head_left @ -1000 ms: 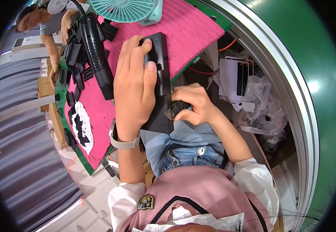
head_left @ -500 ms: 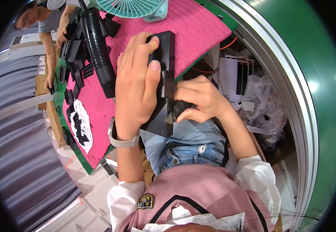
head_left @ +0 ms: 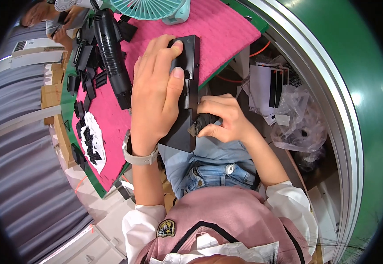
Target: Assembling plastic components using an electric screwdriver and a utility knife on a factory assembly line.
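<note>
A long black plastic housing with notches along one side lies under my left hand. That hand is wrapped over its left side, with thumb and a fingertip on the upper face. At the housing's right edge, my right hand pinches a bunched dark grey cloth, which touches the edge near the housing's lower end. My left hand's far fingertips are partly hidden behind the housing. To the left of the housing is a black cylindrical power tool with a cord.
A pink mat covers the green-edged table. A teal fan stands at the back. Black plastic parts pile up at left, near a white sheet holding tiny black pieces. Clear plastic bags lie at right. Another person works far left.
My right hand has shifted slightly toward me with the cloth along the housing's edge. My left hand keeps its grip. The other person's hands have drawn back from the pile, holding a dark piece.
</note>
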Tool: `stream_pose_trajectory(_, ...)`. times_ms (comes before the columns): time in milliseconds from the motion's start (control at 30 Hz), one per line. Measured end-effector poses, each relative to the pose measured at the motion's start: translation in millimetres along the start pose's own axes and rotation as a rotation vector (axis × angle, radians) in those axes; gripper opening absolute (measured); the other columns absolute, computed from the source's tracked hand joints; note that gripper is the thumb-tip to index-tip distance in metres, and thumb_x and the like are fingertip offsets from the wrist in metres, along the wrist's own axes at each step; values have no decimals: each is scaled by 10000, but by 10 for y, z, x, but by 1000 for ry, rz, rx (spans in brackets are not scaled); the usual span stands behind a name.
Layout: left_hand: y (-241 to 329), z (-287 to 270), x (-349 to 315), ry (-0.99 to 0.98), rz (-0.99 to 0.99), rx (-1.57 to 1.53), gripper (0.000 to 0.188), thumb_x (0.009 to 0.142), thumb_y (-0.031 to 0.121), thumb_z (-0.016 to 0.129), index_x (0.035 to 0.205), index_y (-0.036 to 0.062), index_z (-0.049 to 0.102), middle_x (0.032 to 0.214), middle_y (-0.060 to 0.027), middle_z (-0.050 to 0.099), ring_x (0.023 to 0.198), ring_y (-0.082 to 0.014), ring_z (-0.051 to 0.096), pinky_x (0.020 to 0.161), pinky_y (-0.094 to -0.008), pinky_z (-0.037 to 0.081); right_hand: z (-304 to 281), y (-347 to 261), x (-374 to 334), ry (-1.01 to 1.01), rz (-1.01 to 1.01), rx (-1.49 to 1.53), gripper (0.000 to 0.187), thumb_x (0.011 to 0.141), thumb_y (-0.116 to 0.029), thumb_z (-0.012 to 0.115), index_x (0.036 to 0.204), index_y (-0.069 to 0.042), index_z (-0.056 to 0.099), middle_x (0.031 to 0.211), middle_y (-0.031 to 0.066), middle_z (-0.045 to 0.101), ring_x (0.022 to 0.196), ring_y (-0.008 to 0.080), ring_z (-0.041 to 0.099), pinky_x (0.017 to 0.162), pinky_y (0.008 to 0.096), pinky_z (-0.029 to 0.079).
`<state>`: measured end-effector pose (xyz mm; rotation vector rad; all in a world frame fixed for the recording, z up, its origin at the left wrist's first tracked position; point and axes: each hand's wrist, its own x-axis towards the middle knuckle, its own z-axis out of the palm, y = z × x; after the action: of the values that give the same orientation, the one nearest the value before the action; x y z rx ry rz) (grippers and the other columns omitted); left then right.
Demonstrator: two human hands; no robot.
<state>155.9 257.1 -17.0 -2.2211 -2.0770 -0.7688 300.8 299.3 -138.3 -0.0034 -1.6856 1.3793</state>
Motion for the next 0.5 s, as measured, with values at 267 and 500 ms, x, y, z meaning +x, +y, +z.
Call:
stream_pose_trajectory(267, -10, -11, -38, -12, -51, -1, 338, 938, 215, 415, 1182, 15, 537, 1300, -196, 501, 1227, -392, 456, 991, -501, 325, -266, -135, 238, -166, -134, -349, 437, 699, -448, 734, 857, -68, 587, 709, 74, 501, 609, 279, 566, 513, 358, 443)
stream_pose_trajectory(500, -1, 19, -25, 24, -40, 26, 348, 935, 226, 417, 1182, 14, 539, 1299, -201, 500, 1229, -389, 456, 988, -482, 327, 39, -16, -70, -1, 64, 11, 427, 774, -401, 729, 857, -8, 583, 723, 112, 557, 630, 310, 581, 537, 355, 447)
